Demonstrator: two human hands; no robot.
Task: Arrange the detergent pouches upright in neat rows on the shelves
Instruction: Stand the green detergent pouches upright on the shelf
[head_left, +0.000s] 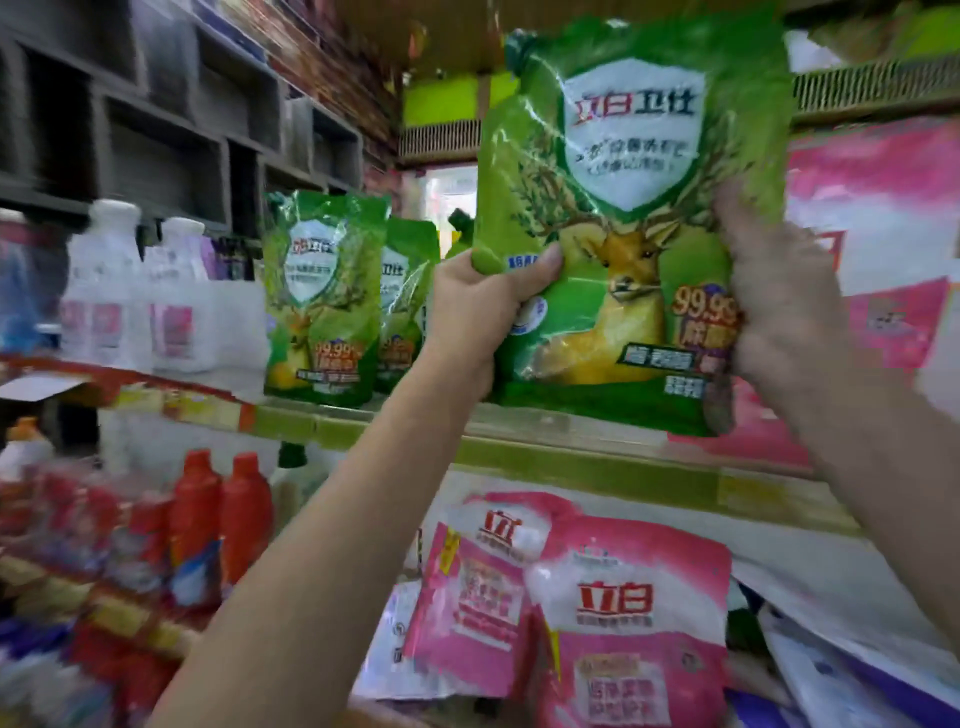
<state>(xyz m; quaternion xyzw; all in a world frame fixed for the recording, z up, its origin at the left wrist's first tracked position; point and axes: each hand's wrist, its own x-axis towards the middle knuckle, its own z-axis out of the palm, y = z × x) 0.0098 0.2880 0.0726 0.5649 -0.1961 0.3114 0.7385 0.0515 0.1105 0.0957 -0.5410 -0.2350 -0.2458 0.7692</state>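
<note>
Here, the left hand (480, 306) and right hand (774, 296) both grip a large glossy green plastic detergent pouch (623, 208), held upright over the yellow-edged shelf (571, 457). At nine o'clock from it, two matching green pouches (322, 296) stand upright on that shelf.

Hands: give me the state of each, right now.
Left hand: gripping the green pouch at its left edge.
Right hand: holding the same pouch at its right edge.

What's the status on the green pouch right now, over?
Left hand and right hand each in a grip on the large green plastic detergent pouch. Pouch upright over the shelf edge. Two green pouches standing left; path open.
</note>
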